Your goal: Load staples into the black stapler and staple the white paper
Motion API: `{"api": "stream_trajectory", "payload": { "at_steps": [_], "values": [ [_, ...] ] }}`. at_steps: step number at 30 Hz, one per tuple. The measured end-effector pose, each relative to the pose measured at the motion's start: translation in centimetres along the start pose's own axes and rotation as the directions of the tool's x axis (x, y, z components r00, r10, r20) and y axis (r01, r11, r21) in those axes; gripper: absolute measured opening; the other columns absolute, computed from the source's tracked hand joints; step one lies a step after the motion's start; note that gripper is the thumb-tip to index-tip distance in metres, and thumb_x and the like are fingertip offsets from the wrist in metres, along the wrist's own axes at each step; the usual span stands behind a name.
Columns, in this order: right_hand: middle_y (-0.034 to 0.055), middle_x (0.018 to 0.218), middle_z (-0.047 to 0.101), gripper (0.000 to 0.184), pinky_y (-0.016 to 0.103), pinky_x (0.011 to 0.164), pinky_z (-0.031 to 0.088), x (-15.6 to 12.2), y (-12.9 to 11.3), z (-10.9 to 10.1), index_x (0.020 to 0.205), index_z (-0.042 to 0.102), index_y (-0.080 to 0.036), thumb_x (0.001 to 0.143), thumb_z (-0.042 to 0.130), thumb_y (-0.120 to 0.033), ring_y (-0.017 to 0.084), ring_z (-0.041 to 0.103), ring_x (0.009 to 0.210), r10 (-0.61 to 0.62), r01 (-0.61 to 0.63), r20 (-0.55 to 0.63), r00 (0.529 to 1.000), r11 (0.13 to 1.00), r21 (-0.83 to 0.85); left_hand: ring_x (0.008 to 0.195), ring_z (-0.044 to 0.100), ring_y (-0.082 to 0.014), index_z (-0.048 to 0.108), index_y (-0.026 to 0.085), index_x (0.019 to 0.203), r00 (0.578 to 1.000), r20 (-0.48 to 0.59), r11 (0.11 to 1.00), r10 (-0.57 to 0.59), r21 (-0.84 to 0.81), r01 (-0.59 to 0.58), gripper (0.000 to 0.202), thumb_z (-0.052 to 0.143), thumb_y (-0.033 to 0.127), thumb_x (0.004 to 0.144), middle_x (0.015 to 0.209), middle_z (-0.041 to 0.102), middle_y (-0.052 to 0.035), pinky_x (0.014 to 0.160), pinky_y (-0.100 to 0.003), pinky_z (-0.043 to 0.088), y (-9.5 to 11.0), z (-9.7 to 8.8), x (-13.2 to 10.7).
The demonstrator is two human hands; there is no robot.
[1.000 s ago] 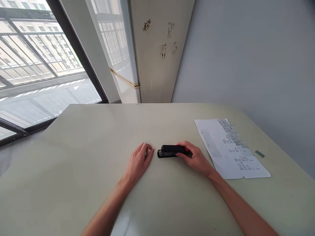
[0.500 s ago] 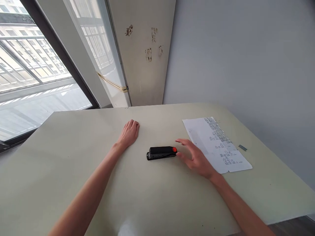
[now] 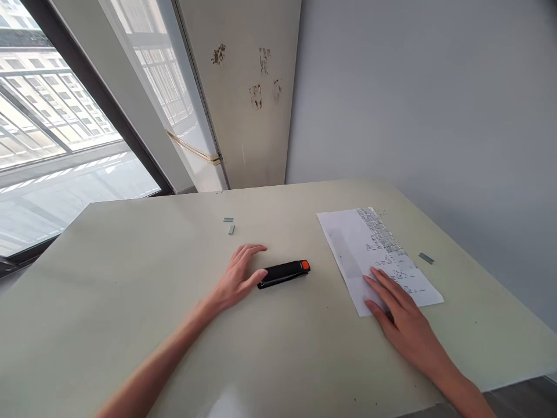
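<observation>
A black stapler with a red patch at its right end lies on the table. At its left end is my left hand, fingers apart, the thumb tip over or touching the stapler's end. To the right, a printed sheet of paper lies flat. My right hand is spread over the sheet's lower edge, fingers stretched out, and covers part of the print. Beyond my left hand sit two small strips of staples, one close behind the other.
Another grey strip of staples lies right of the paper. The pale table meets a grey wall on the right. A worn white cabinet and a window stand beyond the far edge.
My left hand has moved nearer and opened beside the stapler, and two staple strips now show where it was. My right hand has left the stapler's right end for the paper.
</observation>
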State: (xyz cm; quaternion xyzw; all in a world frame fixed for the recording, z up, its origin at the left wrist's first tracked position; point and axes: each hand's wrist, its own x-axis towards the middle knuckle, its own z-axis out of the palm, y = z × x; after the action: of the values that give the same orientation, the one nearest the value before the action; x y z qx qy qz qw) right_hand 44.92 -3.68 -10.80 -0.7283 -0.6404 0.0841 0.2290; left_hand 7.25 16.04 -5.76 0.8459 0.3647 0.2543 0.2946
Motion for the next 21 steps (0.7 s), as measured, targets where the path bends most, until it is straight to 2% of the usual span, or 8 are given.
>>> {"api": "stream_trajectory", "payload": {
  "at_steps": [3, 5, 7, 10, 11, 14, 17, 21],
  "values": [
    [0.0009, 0.17, 0.042, 0.055, 0.062, 0.121, 0.044, -1.1, -1.2, 0.6, 0.159, 0.045, -0.036, 0.108, 0.043, -0.054, 0.033, 0.04, 0.156, -0.026, 0.026, -0.015, 1.0, 0.999, -0.022, 0.13, 0.057, -0.0325, 0.05, 0.027, 0.144, 0.999, -0.004, 0.997, -0.037, -0.072, 0.036, 0.075, 0.072, 0.071, 0.087, 0.139, 0.062, -0.0125, 0.112, -0.045, 0.043, 1.8, 1.0, -1.5],
    [0.0016, 0.171, 0.041, 0.054, 0.063, 0.121, 0.044, -1.6, -1.9, 0.9, 0.16, 0.044, -0.036, 0.108, 0.044, -0.051, 0.034, 0.04, 0.156, -0.042, 0.041, -0.024, 0.999, 0.999, -0.031, 0.127, 0.058, -0.0341, 0.047, 0.028, 0.147, 0.999, -0.028, 0.998, -0.044, -0.043, 0.042, 0.094, 0.085, 0.072, 0.073, 0.138, 0.063, -0.0119, 0.111, -0.047, 0.044, 2.6, 1.7, -1.9],
    [0.0024, 0.171, 0.04, 0.054, 0.065, 0.12, 0.044, -2.1, -2.6, 1.2, 0.161, 0.042, -0.036, 0.109, 0.044, -0.049, 0.035, 0.041, 0.155, -0.055, 0.053, -0.042, 0.998, 0.998, -0.043, 0.122, 0.06, -0.033, 0.051, 0.029, 0.143, 0.998, -0.023, 0.997, -0.051, 0.053, 0.052, 0.082, 0.085, 0.065, 0.077, 0.133, 0.066, -0.0098, 0.108, -0.048, 0.045, 3.2, 2.5, -1.9],
    [0.0028, 0.171, 0.04, 0.057, 0.067, 0.118, 0.045, -3.0, -3.7, 1.5, 0.164, 0.036, -0.038, 0.109, 0.045, -0.046, 0.037, 0.042, 0.154, -0.076, 0.071, -0.075, 0.994, 0.996, -0.061, 0.108, 0.063, -0.0286, 0.065, 0.026, 0.118, 0.998, -0.059, 0.975, -0.031, 0.219, 0.043, 0.035, 0.072, 0.052, 0.095, 0.118, 0.07, -0.0074, 0.099, -0.045, 0.048, 3.1, 3.4, -1.5],
    [0.0029, 0.171, 0.04, 0.058, 0.067, 0.117, 0.046, -3.3, -4.2, 1.6, 0.165, 0.033, -0.039, 0.108, 0.046, -0.045, 0.037, 0.042, 0.154, -0.086, 0.081, -0.082, 0.993, 0.995, -0.063, 0.103, 0.063, -0.0278, 0.067, 0.025, 0.109, 0.997, -0.078, 0.966, -0.02, 0.257, 0.04, 0.029, 0.069, 0.051, 0.098, 0.113, 0.07, -0.0075, 0.095, -0.044, 0.049, 2.8, 3.5, -1.2],
    [0.0034, 0.17, 0.04, 0.063, 0.066, 0.114, 0.05, -4.4, -5.7, 1.9, 0.168, 0.027, -0.041, 0.108, 0.048, -0.041, 0.038, 0.045, 0.152, -0.137, 0.132, -0.096, 0.986, 0.99, -0.059, 0.097, 0.062, -0.0278, 0.065, 0.022, 0.094, 0.992, -0.124, 0.944, -0.004, 0.327, 0.044, 0.034, 0.065, 0.056, 0.098, 0.102, 0.066, -0.0081, 0.09, -0.042, 0.051, 1.0, 2.9, 0.5],
    [0.0046, 0.168, 0.044, 0.068, 0.064, 0.109, 0.054, -5.3, -7.5, 2.4, 0.169, 0.026, -0.041, 0.106, 0.052, -0.038, 0.039, 0.051, 0.148, -0.209, 0.204, -0.116, 0.971, 0.978, -0.052, 0.098, 0.061, -0.0287, 0.065, 0.022, 0.093, 0.985, -0.171, 0.921, -0.029, 0.379, 0.093, 0.034, 0.065, 0.056, 0.098, 0.1, 0.064, -0.0083, 0.092, -0.042, 0.052, -1.2, 1.6, 3.4],
    [0.0094, 0.164, 0.049, 0.071, 0.061, 0.102, 0.059, -6.4, -10.3, 4.3, 0.168, 0.032, -0.037, 0.102, 0.059, -0.038, 0.041, 0.057, 0.141, -0.287, 0.289, -0.119, 0.951, 0.957, -0.002, 0.108, 0.057, -0.0348, 0.067, 0.02, 0.095, 0.973, -0.223, 0.898, -0.061, 0.413, 0.151, 0.029, 0.07, 0.049, 0.095, 0.103, 0.065, -0.0118, 0.102, -0.052, 0.048, -3.5, 0.0, 7.1]
  ]
}}
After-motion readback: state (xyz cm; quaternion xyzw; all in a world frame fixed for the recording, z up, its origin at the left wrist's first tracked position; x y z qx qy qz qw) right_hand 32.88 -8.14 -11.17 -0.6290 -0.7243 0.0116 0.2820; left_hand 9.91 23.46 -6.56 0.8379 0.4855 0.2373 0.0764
